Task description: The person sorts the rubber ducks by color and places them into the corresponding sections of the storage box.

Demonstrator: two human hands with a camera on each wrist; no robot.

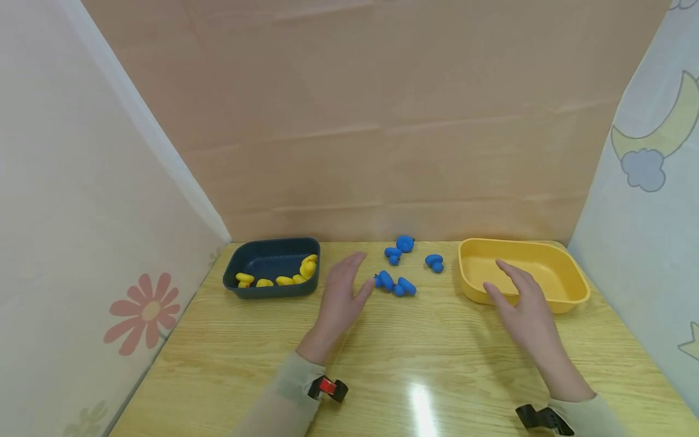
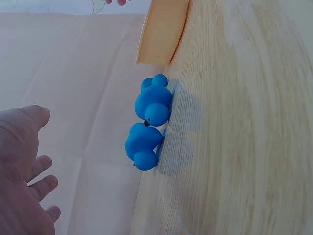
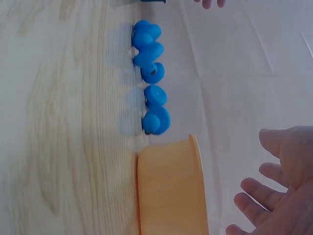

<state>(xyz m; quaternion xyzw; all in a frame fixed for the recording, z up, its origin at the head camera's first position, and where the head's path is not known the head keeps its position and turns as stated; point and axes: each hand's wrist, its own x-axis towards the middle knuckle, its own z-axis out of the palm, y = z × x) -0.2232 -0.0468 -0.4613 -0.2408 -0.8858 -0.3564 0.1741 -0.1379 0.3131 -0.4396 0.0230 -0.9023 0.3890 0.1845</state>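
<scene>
Several small blue toy ducks (image 1: 404, 286) lie on the table between my hands, grouped loosely near the back wall. My left hand (image 1: 343, 296) is held just left of them, fingers extended and thumb apart, with nothing in it. In the left wrist view two blue ducks (image 2: 152, 105) show most plainly, apart from the fingers. My right hand (image 1: 525, 312) hovers before the yellow tub (image 1: 474, 295), overlapping its near rim in the head view. Its fingers are spread and hold nothing. The inside of the tub shows no ducks.
A dark blue tub (image 1: 267, 292) stands at the back left, with several yellow ducks (image 1: 308, 267) inside. A brown paper wall (image 1: 382, 133) closes off the back of the wooden table (image 1: 415, 346). Patterned white panels (image 1: 109, 200) rise on both sides.
</scene>
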